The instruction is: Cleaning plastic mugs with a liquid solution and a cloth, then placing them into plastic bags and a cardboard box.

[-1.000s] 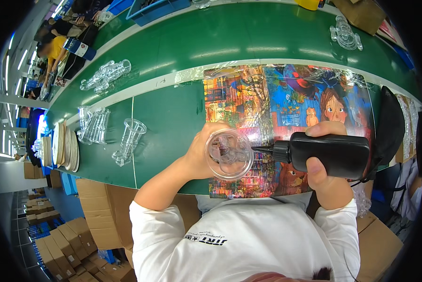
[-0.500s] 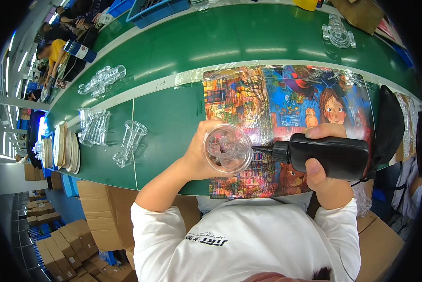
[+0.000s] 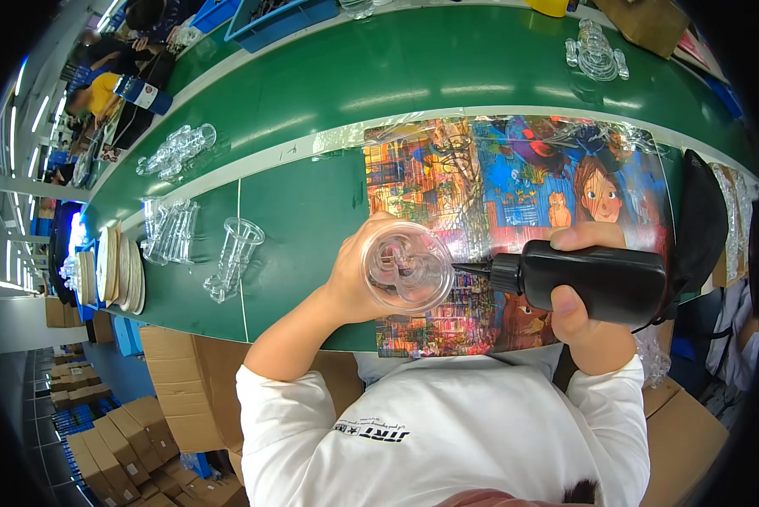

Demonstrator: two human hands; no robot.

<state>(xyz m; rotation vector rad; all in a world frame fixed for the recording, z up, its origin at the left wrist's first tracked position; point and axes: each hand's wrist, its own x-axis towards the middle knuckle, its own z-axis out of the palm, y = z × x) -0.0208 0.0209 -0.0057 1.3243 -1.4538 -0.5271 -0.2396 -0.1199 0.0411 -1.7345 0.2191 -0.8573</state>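
Note:
My left hand (image 3: 347,275) is wrapped round a clear plastic tube-shaped piece (image 3: 396,291), its round open rim facing up and curved clear parts showing inside. My right hand (image 3: 597,342) grips a black squeeze bottle (image 3: 603,283) lying sideways, fingers over the top and thumb below. The bottle's narrow black nozzle (image 3: 474,268) points left, its tip at the right side of the clear rim; whether they touch I cannot tell. Beneath both hands lies a colourful illustrated mat (image 3: 430,186) with a glossy surface.
Left on the green table (image 3: 303,198) lie a clear flared piece (image 3: 236,253) and a clump of clear pieces (image 3: 170,230). The far green strip (image 3: 354,76) carries more clear pieces (image 3: 176,152), with another (image 3: 596,52) at right. A blue bin (image 3: 282,24) stands beyond.
The clear pieces on the far green strip have shifted left. The clear piece in my left hand has tilted slightly; my right hand and the bottle have hardly moved.

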